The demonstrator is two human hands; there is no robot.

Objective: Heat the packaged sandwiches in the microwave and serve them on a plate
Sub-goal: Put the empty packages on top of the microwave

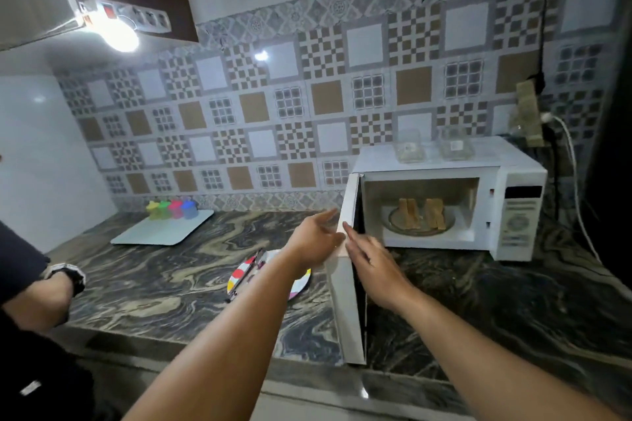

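Observation:
A white microwave [513,202] stands at the right of the marble counter with its door [347,311] swung wide open toward me. Inside, two toasted sandwiches [422,214] stand upright on the glass turntable [396,227]. My left hand [313,239] rests flat against the outer face of the door near its top edge, fingers apart. My right hand [372,267] touches the inner side of the door, fingers spread. Neither hand holds anything. A polka-dot paper plate [237,275] lies on the counter left of the door, partly hidden by my left forearm.
Two clear empty sandwich packages [432,147] sit on top of the microwave. A white tray [154,236] with several coloured bottles [172,209] is at the back left. Tongs [244,272] lie across the plate. Another person's arm with a wristwatch [66,275] is at the left.

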